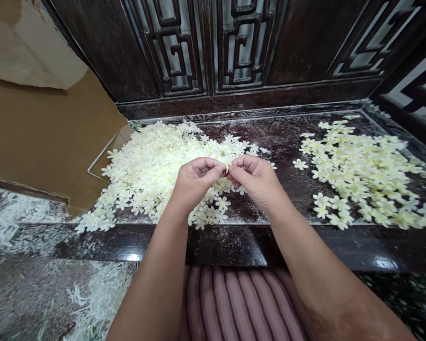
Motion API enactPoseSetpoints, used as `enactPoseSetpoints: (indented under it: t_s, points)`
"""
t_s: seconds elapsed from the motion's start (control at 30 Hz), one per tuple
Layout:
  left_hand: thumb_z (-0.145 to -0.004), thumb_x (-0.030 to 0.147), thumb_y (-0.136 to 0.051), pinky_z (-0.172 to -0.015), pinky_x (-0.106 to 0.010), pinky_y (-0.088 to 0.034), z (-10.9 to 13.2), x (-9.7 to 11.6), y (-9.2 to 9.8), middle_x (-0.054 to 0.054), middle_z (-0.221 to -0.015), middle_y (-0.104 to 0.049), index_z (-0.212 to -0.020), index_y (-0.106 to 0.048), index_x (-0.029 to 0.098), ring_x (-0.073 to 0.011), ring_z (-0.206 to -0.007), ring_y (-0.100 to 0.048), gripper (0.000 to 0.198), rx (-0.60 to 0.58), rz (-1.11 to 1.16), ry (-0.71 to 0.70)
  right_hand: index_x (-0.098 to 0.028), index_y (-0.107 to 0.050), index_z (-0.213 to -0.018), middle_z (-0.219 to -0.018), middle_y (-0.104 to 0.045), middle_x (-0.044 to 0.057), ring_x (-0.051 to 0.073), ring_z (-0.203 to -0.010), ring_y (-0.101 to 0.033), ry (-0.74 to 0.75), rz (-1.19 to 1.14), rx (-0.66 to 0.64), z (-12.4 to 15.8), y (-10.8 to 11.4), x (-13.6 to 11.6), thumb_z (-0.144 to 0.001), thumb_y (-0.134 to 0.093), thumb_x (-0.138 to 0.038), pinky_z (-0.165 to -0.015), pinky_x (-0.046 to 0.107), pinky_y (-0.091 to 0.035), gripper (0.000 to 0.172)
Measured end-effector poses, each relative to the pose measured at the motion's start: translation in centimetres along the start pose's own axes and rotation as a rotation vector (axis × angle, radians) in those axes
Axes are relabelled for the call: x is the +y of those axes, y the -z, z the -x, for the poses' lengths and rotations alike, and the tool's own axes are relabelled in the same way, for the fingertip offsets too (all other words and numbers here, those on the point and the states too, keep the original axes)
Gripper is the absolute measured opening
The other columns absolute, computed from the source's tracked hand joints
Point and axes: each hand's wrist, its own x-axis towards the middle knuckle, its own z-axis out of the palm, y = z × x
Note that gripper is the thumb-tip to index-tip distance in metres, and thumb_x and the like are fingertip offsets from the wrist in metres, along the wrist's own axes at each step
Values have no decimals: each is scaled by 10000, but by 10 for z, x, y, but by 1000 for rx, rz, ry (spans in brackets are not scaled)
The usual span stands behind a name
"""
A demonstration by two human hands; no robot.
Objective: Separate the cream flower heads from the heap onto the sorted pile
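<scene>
Both hands meet in front of me over the dark wooden seat, fingertips close together. My left hand (200, 177) is closed in a pinch, and so is my right hand (253, 177). Between their fingertips shows a small pale artificial flower (227, 167), mostly hidden by the fingers. A large heap of cream-white artificial flowers (152, 166) with yellowish centres lies under and to the left of my left hand. To the right of my right hand, apart from it, spreads a second, looser pile of the same flowers (362, 170).
The dark wooden bench (248, 241) has a carved lattice back (243, 42). A brown cardboard piece (39, 137) stands at left, with a bent metal wire (101, 156) beside it. White plastic scraps (102, 289) litter the floor at lower left. White bits dust the seat.
</scene>
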Motion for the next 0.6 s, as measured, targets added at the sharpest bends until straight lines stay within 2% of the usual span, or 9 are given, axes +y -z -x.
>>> enactPoseSetpoints:
  t_s: [0.1,0.23,0.43,0.6]
  points:
    - [-670,218,-698,-688,-237,-532,0,0,-1,-7,-708,-659,-758,-625,157,-104,-680,-628,130,-30,0,-4,-169,-554,-588,-496,-535,-43,65,-464,-455,5,-8,13,0,0,0,-645,-609,-190,-460,214,-362,82]
    - [-646,188,-725,-637,-209,-521,0,0,-3,13,-698,-630,-799,-584,160,-91,-655,-609,209,-17,-18,13,-160,-565,-601,-493,-515,-49,60,-461,-435,2,8,14,0,-1,-1,-658,-608,-166,-461,214,-350,72]
    - [-720,156,-625,-597,-191,-503,-1,-3,-6,1,-684,-632,-798,-611,145,-86,-644,-601,80,39,-121,-44,-147,-572,-626,-553,-556,-17,82,-511,-491,1,57,-8,1,-3,1,-698,-599,-178,-496,228,-392,83]
    - [-727,152,-592,-509,-181,-449,0,-7,-7,4,-646,-626,-750,-617,156,-81,-576,-563,34,122,-298,-101,-160,-548,-600,-540,-514,-36,73,-498,-451,-1,127,52,1,-5,2,-701,-566,-154,-492,225,-369,103]
